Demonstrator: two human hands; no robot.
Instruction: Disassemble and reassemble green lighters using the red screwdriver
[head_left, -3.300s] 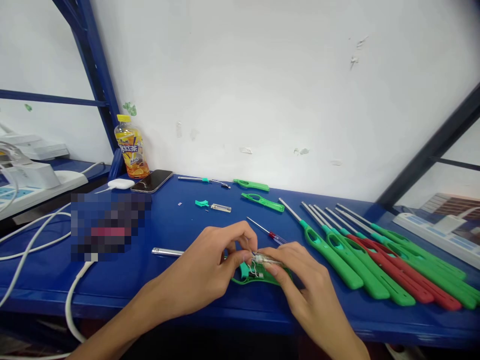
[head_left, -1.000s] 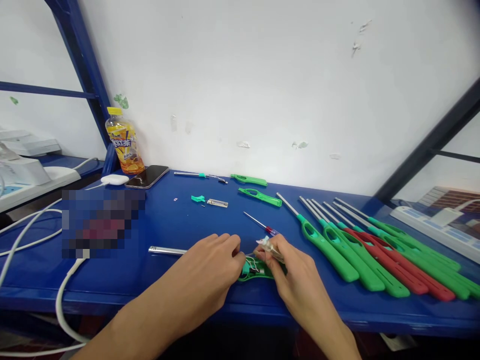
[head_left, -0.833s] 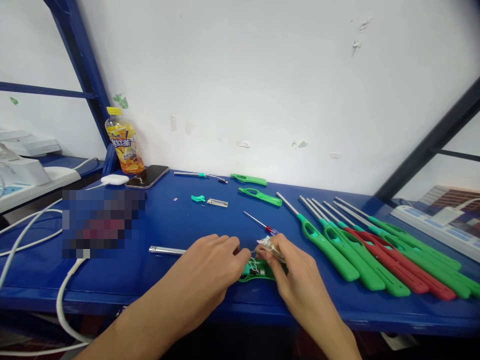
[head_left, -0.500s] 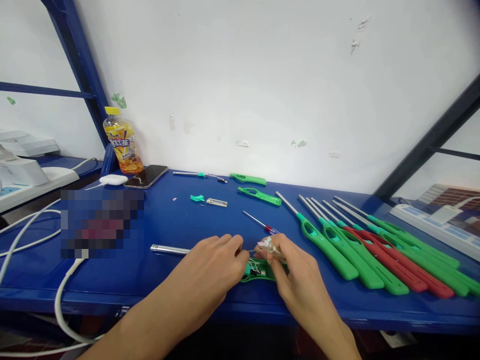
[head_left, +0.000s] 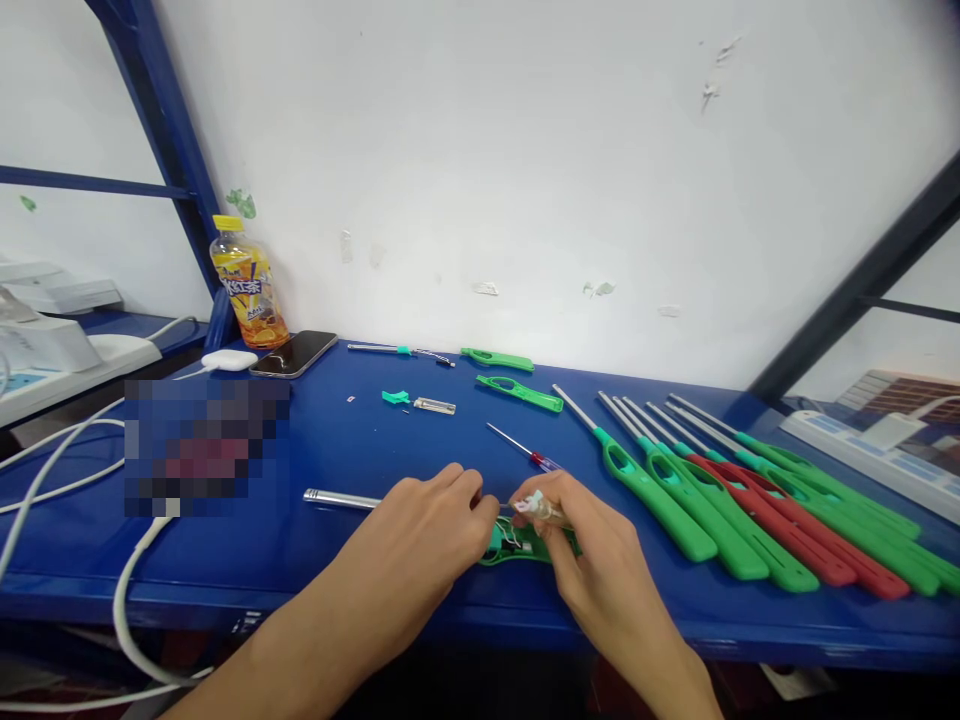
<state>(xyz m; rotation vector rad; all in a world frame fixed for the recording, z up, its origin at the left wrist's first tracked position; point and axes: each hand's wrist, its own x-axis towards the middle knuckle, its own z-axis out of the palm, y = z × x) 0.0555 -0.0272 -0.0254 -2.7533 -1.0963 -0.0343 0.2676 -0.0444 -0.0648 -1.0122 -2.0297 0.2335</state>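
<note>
I've got the right hand (head_left: 592,530) pinching a clear tank (head_left: 546,507), just above the open green shell (head_left: 537,554) on the blue table (head_left: 420,440). That shell's got a teal piece (head_left: 495,541) and loose white wires (head_left: 512,530) in it. My left hand's (head_left: 442,520) fingers are bunched narrow on a thin tube (head_left: 505,506). Back left, an upright bottle (head_left: 250,287) has amber drink (head_left: 266,330) inside.

Single head-worn cam, facing forward and down: hands (head_left: 435,530) close at lower centre, desk (head_left: 337,440) beyond, wall (head_left: 480,180) behind.
</note>
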